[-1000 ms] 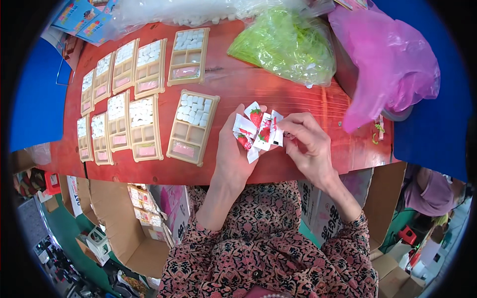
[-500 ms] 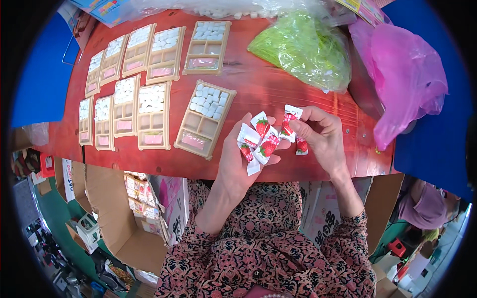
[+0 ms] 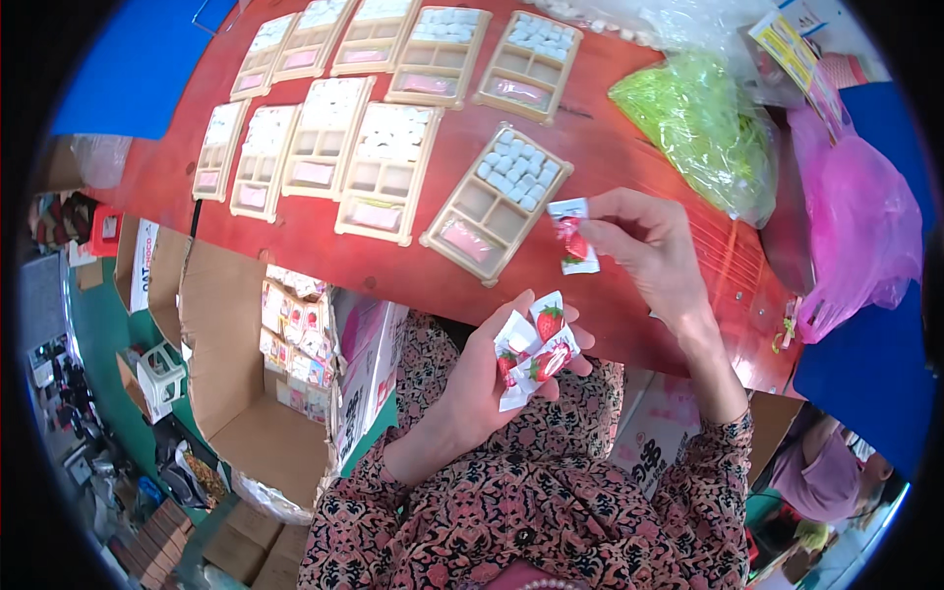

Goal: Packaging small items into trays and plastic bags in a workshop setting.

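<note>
Several white wrapped candies with strawberry pictures rest in my left hand, its palm turned up and fingers curled around them near the table's front edge. My right hand pinches one strawberry candy between thumb and fingers, just right of the nearest beige tray. That tray holds small white marshmallow-like pieces in its big compartment and a pink packet in the bottom one. Its two middle compartments hold nothing. Similar trays stand in two rows to the left.
On the red table, a clear bag of green shreds lies at the back right, beside a pink plastic bag. Below the table edge at the left is an open cardboard box with packaged goods. A co-worker is at the far right.
My view has shifted, so the trays appear higher and further right. My right hand has moved its candy away from my left hand, toward the nearest tray. My left hand is lower.
</note>
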`<state>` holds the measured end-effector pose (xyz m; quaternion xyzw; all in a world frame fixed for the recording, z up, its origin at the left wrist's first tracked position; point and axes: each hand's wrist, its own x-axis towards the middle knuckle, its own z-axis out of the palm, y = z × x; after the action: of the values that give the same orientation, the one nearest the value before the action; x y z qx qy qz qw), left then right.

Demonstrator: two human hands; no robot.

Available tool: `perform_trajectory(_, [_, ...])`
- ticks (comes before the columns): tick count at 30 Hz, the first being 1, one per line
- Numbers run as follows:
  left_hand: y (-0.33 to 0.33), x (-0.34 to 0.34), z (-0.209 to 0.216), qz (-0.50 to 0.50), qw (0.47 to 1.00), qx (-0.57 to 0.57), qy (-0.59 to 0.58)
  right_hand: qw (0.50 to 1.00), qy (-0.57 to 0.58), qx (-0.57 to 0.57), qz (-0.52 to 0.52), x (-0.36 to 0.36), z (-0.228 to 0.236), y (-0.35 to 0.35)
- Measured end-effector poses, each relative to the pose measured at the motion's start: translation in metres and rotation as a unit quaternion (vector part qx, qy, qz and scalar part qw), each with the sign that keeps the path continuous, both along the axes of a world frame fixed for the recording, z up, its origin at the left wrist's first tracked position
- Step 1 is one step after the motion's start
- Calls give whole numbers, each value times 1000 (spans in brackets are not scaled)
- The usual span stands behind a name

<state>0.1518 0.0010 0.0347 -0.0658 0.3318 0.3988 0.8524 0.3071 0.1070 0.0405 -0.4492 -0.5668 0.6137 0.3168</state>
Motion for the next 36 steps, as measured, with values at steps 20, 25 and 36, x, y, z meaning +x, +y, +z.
perform_trajectory(20, [-7,-45,-6,101,995,15,-14,925,-233,257,157,-66,6,2])
perform_trajectory(25, [1,-46,1,95,995,-4,-11,960,-63,108,249,-67,25,-4])
perform_trajectory(36, [12,-45,-2,82,996,40,-3,966,-4,-77,247,-54,28,16])
